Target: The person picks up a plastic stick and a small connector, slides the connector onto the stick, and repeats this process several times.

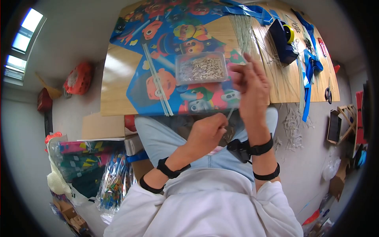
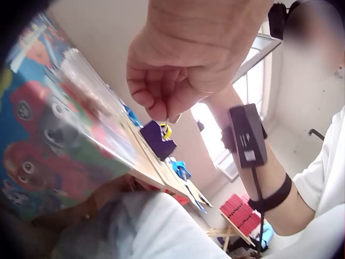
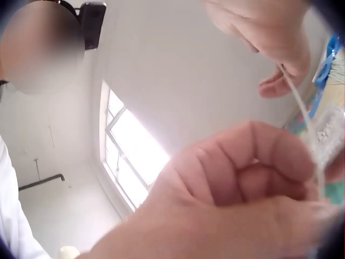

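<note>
My left hand (image 1: 207, 132) is over my lap at the table's front edge, its fingertips pinching a thin white strand (image 1: 230, 113). In the right wrist view the strand (image 3: 302, 108) runs, slightly bowed, from the left hand (image 3: 269, 27) down to the curled fingers and thumb of my right hand (image 3: 232, 183), which grip it. My right hand (image 1: 254, 85) is raised higher, beside a clear plastic box (image 1: 181, 81) of small pale pieces (image 1: 209, 68). In the left wrist view the left hand (image 2: 183, 59) hides the right hand.
Thin white sticks (image 1: 157, 81) lie on the cartoon-printed sheet (image 1: 134, 89), with more sticks (image 1: 242, 33) farther back. A tape dispenser (image 1: 282, 41), blue ribbon (image 1: 312, 65) and scissors (image 1: 328, 94) are at the right. White scraps (image 1: 294, 128) litter the floor; wrapped packets (image 1: 114, 181) stand at left.
</note>
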{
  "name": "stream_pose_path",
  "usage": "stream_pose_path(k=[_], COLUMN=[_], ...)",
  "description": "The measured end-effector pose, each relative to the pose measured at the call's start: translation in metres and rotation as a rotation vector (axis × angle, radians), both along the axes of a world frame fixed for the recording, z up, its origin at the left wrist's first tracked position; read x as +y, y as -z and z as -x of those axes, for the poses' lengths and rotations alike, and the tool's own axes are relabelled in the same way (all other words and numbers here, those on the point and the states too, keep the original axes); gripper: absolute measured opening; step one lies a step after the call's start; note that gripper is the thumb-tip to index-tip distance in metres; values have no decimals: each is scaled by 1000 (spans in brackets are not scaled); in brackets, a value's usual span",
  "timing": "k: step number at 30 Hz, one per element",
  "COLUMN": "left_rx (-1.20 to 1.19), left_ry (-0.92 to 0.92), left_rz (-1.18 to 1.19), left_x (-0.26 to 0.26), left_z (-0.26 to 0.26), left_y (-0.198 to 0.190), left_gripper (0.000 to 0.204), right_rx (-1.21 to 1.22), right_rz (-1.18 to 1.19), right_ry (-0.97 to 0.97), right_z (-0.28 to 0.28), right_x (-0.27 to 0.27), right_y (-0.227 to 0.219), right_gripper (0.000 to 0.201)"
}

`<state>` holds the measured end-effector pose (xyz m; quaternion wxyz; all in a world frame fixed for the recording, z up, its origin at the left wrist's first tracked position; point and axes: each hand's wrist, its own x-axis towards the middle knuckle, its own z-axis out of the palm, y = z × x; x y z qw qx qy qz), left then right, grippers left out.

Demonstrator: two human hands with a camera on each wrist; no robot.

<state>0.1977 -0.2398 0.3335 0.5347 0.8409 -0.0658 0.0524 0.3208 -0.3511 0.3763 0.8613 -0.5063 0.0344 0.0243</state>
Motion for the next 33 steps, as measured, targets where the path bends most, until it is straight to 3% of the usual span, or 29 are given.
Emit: stream_pose_path(k=[3, 4, 6, 8, 14, 20, 23, 33], left_rx=[17, -132, -194, -185, -167, -102, -52, 57], left_ry=[77, -3, -131, -225, -87, -144, -137, -254], left_rz=[-72, -268, -220, -321, -642, -630, -564, -105], left_x=[7, 20, 50, 71, 87, 81, 82, 94], left_z=[-29, -47, -90, -126, -180, -185, -183, -166], left_y=[-7, -3, 2, 8, 54, 64, 52, 34], left_gripper=[17, 17, 14, 9, 8, 8, 7, 5], right_rx=[-106, -129, -142, -125, -32, 27, -36, -125], right_rz=[127, 209, 385, 572, 596, 569, 631, 738], right_ry=[86, 95, 129, 183, 86, 5, -25, -58], right_z=[-15, -15, -7, 5, 34, 48, 51, 66], right_x=[-50, -67, -89, -101, -124, -125, -120, -90], right_y=[-9, -13, -15, -13, 25, 36, 36, 36], right_gripper=[31, 31, 31, 31, 30, 21, 21, 21])
